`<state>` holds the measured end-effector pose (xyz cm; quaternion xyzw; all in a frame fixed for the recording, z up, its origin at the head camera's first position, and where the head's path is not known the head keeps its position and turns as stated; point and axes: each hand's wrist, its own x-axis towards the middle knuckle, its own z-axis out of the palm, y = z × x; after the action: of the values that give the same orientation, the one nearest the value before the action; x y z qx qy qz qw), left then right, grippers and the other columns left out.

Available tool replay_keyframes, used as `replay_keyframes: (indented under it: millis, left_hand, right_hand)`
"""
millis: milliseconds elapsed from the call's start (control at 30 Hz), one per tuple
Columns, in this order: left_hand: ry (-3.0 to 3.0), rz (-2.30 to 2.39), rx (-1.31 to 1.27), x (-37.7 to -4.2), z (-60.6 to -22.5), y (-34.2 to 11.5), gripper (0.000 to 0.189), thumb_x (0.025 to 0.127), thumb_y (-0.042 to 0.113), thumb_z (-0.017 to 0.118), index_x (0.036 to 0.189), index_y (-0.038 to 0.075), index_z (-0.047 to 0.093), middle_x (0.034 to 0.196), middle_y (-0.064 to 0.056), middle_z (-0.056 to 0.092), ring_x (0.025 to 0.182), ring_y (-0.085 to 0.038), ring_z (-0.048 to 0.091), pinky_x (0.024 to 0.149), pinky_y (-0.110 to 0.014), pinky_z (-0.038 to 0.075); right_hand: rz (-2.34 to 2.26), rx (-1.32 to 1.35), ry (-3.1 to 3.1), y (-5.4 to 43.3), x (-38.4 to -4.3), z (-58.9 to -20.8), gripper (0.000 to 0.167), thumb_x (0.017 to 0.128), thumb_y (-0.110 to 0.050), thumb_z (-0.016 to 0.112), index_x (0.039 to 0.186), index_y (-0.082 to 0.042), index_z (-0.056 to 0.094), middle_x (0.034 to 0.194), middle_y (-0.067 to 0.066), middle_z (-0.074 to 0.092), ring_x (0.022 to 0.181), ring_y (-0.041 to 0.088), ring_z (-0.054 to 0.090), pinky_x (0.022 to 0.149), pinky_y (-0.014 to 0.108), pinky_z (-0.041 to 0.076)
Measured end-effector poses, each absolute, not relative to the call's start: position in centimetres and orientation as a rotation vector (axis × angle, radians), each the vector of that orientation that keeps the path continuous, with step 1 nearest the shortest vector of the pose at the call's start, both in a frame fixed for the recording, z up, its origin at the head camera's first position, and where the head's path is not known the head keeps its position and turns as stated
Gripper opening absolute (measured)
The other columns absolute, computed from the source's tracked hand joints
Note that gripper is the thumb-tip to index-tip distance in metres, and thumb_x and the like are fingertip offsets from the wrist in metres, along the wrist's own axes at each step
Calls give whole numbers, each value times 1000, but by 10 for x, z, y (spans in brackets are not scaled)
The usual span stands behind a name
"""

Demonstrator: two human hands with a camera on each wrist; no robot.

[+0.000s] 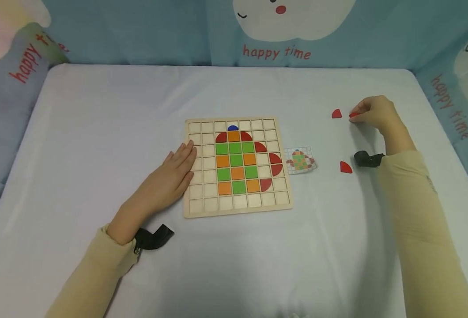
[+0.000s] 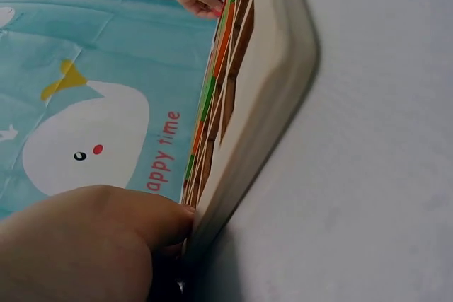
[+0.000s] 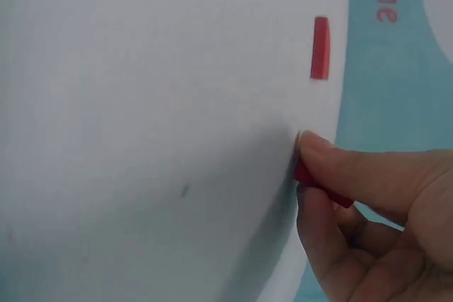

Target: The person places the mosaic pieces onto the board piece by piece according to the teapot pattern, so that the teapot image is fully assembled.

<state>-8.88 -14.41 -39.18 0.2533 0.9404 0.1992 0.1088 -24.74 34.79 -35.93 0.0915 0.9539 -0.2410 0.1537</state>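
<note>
A wooden grid board [image 1: 202,213] lies on the white table, partly filled with green and orange squares, several red quarter-circle pieces and a blue half-circle [image 1: 232,128]. My left hand [image 1: 162,183] rests at the board's left edge, its fingers extended over the rim. In the left wrist view its thumb [image 2: 166,221] touches the board's side. Out to the right, my right hand [image 1: 378,115] pinches a red quarter-circle piece [image 3: 306,175] between thumb and fingers. A second red piece [image 1: 337,114] lies just left of that hand, and a third red piece [image 1: 346,167] lies nearer me.
A small printed pattern card [image 1: 300,160] lies against the board's right edge, showing a coloured grid picture. Black straps [image 1: 152,237] hang from both sleeves. Blue printed cloth [image 1: 138,35] borders the table at the back and sides.
</note>
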Motion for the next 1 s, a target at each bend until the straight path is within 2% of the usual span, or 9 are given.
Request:
replay_keyframes:
  millis: [100, 200, 300, 433, 533, 767, 900, 1000]
  left_hand:
    - [2760, 591, 758, -92, -394, -141, 54, 102, 19, 37, 147, -5, 19, 156, -16, 8, 143, -28, 4, 114, -47, 9]
    - [2752, 582, 764, -94, -394, -138, 54, 102, 19, 37, 147, -5, 18, 156, -16, 8, 143, -28, 4, 114, -47, 8]
    - [2747, 570, 769, -96, -393, -135, 55, 102, 19, 38, 147, -5, 18, 156, -16, 7, 143, -28, 4, 114, -47, 9]
    - [2741, 562, 765, -97, -392, -131, 56, 101, 19, 39, 148, -4, 18, 156, -16, 7, 143, -28, 4, 114, -47, 9]
    - [2740, 555, 756, -97, -391, -130, 56, 101, 18, 39, 147, -5, 17, 156, -16, 7, 143, -28, 4, 113, -47, 10]
    - [2739, 556, 741, -94, -389, -135, 55, 101, 16, 38, 147, -6, 17, 156, -18, 6, 143, -29, 4, 113, -48, 10]
    - [2737, 570, 723, -91, -388, -141, 56, 101, 16, 38, 147, -6, 16, 156, -18, 5, 143, -29, 4, 114, -47, 9]
    - [2736, 591, 711, -89, -389, -144, 56, 101, 16, 38, 148, -6, 15, 156, -18, 5, 143, -29, 4, 114, -47, 8]
  right_hand:
    - [-777, 288, 2728, 341, -241, -352, 33, 87, -23, 68, 109, 1, 64, 75, -10, 59, 89, 21, 44, 75, 38, 37]
    - [-961, 267, 2655, 327, -235, -343, 22, 88, -23, 67, 104, -9, 70, 73, -20, 60, 84, 7, 52, 87, 39, 36]
    - [-1102, 195, 2601, 305, -226, -334, 15, 89, -20, 66, 101, -12, 71, 77, -20, 64, 77, -1, 59, 93, 34, 39]
    - [-1119, 67, 2627, 269, -215, -324, 23, 88, -21, 68, 105, -6, 70, 82, -14, 67, 82, 8, 59, 82, 28, 44]
    - [-1121, -35, 2628, 243, -208, -319, 25, 88, -22, 68, 106, -4, 70, 84, -10, 68, 87, 16, 55, 77, 30, 42]
    - [-1295, -280, 2500, 184, -199, -320, 17, 88, -7, 66, 99, 5, 69, 84, 2, 70, 84, 25, 63, 74, 24, 51]
    - [-1314, -349, 2394, 141, -194, -326, 14, 88, -4, 65, 99, 4, 69, 91, 10, 69, 84, 28, 63, 76, 26, 53]
    - [-1284, -426, 2335, 111, -187, -328, 12, 87, -4, 66, 98, 1, 71, 95, 11, 69, 83, 24, 61, 76, 27, 51]
